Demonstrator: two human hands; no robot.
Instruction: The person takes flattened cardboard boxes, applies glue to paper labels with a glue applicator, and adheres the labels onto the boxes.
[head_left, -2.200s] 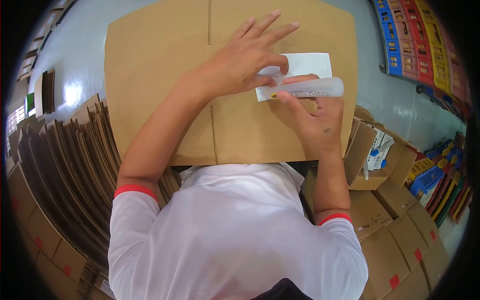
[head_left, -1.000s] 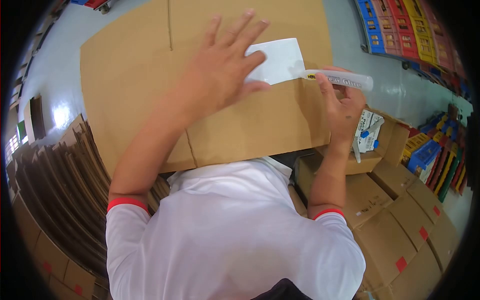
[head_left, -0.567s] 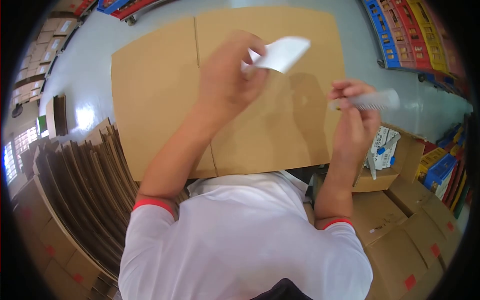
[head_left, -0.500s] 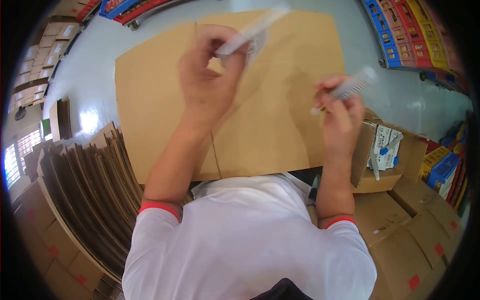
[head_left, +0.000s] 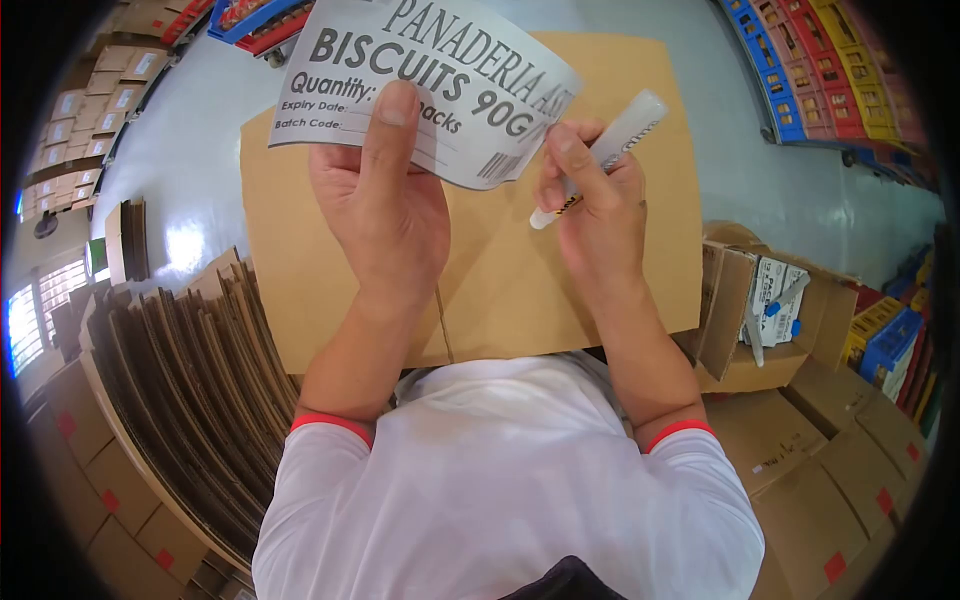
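Note:
A white printed label, reading "BISCUITS 90G", is held up with its print facing me. My left hand pinches its lower edge, thumb on the print and fingers behind. My right hand is closed round a clear glue tube, whose white tip points down and left. The right fingertips are at the label's right edge; whether they grip it is hard to tell. Beneath both hands lies a large brown cardboard sheet with a crease near its middle.
Flattened cardboard stands stacked at the left. An open carton at the right holds printed labels and blue-capped tubes. Closed boxes lie below it. Coloured crates stand at the upper right.
The label has been lifted off the cardboard, turned print side toward me and brought closer. My right hand has moved left with the glue tube, up to the label's edge.

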